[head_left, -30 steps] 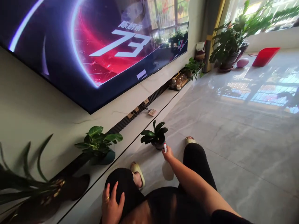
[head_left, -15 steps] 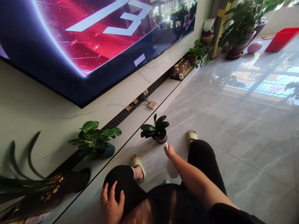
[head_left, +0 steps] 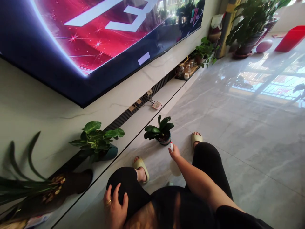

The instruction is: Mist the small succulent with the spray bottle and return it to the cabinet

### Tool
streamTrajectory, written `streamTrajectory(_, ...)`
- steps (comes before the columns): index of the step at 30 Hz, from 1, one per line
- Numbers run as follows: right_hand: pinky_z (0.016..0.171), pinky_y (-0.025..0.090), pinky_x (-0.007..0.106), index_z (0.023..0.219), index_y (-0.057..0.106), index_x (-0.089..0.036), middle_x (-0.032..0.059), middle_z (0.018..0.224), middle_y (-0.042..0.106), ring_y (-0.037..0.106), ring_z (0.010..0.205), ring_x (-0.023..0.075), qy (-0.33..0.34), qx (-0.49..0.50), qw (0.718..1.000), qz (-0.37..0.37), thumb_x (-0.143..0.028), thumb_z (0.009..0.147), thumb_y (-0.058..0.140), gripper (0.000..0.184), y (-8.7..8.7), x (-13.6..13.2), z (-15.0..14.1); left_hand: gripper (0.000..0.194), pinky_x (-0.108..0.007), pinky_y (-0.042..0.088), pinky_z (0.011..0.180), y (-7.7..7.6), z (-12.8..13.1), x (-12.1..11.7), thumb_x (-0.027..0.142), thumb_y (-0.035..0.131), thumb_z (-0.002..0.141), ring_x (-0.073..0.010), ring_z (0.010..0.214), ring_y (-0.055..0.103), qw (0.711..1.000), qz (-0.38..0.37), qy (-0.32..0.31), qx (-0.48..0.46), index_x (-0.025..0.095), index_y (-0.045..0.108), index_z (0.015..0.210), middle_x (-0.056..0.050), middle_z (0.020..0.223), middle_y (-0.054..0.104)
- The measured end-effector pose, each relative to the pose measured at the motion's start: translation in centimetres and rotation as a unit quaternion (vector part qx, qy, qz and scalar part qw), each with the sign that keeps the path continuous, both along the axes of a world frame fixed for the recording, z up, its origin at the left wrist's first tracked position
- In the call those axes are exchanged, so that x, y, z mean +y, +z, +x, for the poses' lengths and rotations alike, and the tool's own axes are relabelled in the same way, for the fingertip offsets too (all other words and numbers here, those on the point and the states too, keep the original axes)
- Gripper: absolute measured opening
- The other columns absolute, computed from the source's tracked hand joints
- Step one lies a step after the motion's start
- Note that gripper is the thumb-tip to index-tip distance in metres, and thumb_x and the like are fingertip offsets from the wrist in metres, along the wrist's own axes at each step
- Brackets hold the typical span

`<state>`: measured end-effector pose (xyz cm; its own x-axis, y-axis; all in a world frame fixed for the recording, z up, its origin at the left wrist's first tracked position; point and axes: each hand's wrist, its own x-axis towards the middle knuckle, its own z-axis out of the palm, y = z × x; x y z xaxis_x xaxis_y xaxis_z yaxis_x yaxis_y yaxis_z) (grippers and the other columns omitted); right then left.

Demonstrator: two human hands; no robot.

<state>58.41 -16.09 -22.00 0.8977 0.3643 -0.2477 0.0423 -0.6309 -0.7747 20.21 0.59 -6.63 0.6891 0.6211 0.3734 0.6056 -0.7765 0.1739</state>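
Note:
I am crouched on a grey tiled floor. My right hand (head_left: pixel 174 153) is closed around the white-and-red head of a pale spray bottle (head_left: pixel 174 167), which hangs below the hand. The nozzle points at a small potted plant (head_left: pixel 161 132) with dark green leaves, standing on the floor just beyond my fingers. My left hand (head_left: pixel 115 208) lies flat on my left knee, fingers spread, a ring on one finger. Both feet wear pale slippers, one slipper (head_left: pixel 141 168) on the left and one slipper (head_left: pixel 196 139) on the right.
A low white ledge (head_left: pixel 152 116) runs along the wall under a large lit television (head_left: pixel 90 41). On it stand a leafy green potted plant (head_left: pixel 98 143) and a long-leaved dark pot (head_left: pixel 40 194). Further along are sockets, a tea tray (head_left: pixel 186 71), big potted plants (head_left: pixel 247 28) and a red bin (head_left: pixel 289 38).
The view has tilted down and drifted a little. My right hand with the sprayer has edged slightly closer to the small plant. The left hand stays on the knee.

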Motion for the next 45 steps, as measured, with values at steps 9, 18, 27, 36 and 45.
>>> streamTrajectory(9, 0.073, 0.045, 0.030, 0.087, 0.068, -0.021, 0.0081, 0.086, 0.071, 0.066, 0.081, 0.0222, 0.003, 0.043, 0.998, -0.043, -0.028, 0.093, 0.065, 0.010, 0.1, 0.3, -0.2, 0.045, -0.065, 0.046, 0.121, 0.2, -0.4, -0.3, 0.039, 0.058, 0.098, -0.0431, 0.147, 0.049, 1.000, -0.013, 0.000, -0.001, 0.019, 0.062, 0.139, -0.022, 0.156, 0.045)
streamTrajectory(18, 0.091, 0.052, 0.033, 0.096, 0.066, -0.022, 0.0075, 0.100, 0.072, 0.068, 0.098, 0.0237, 0.028, -0.007, 0.999, 0.035, -0.029, 0.090, 0.064, 0.009, 0.9, 0.3, -0.4, 0.046, -0.064, 0.046, 0.121, 0.2, -0.5, -0.3, 0.040, 0.055, 0.100, -0.0427, 0.146, 0.050, 1.000, 0.002, -0.001, 0.002, 0.016, 0.063, 0.138, -0.023, 0.155, 0.046)
streamTrajectory(27, 0.102, 0.052, 0.036, 0.105, 0.066, -0.021, 0.0111, 0.111, 0.072, 0.067, 0.110, 0.0263, 0.043, -0.032, 0.997, 0.061, -0.029, 0.092, 0.061, 0.015, 1.4, 0.1, -0.5, 0.046, -0.064, 0.047, 0.119, 0.4, -0.4, -0.5, 0.041, 0.054, 0.101, -0.0429, 0.144, 0.051, 1.000, 0.005, 0.006, 0.002, 0.014, 0.065, 0.137, -0.025, 0.154, 0.048)
streamTrajectory(36, 0.072, 0.046, 0.029, 0.084, 0.065, -0.021, 0.0047, 0.082, 0.069, 0.062, 0.076, 0.0198, 0.043, 0.023, 0.999, -0.016, -0.031, 0.094, 0.064, 0.013, 0.6, 0.1, -1.3, 0.045, -0.063, 0.046, 0.120, 0.2, -0.7, -0.4, 0.041, 0.055, 0.101, -0.0421, 0.145, 0.050, 1.000, 0.000, 0.007, -0.005, 0.017, 0.064, 0.138, -0.023, 0.155, 0.047)
streamTrajectory(45, 0.096, 0.051, 0.032, 0.095, 0.068, -0.022, 0.0059, 0.099, 0.072, 0.066, 0.098, 0.0221, 0.160, -0.016, 0.986, 0.042, -0.025, 0.092, 0.067, 0.004, 1.4, 0.1, -3.0, 0.046, -0.063, 0.046, 0.120, 0.0, -0.8, -0.5, 0.041, 0.055, 0.101, -0.0431, 0.147, 0.049, 1.000, 0.006, 0.008, 0.001, 0.016, 0.063, 0.139, -0.023, 0.156, 0.047)
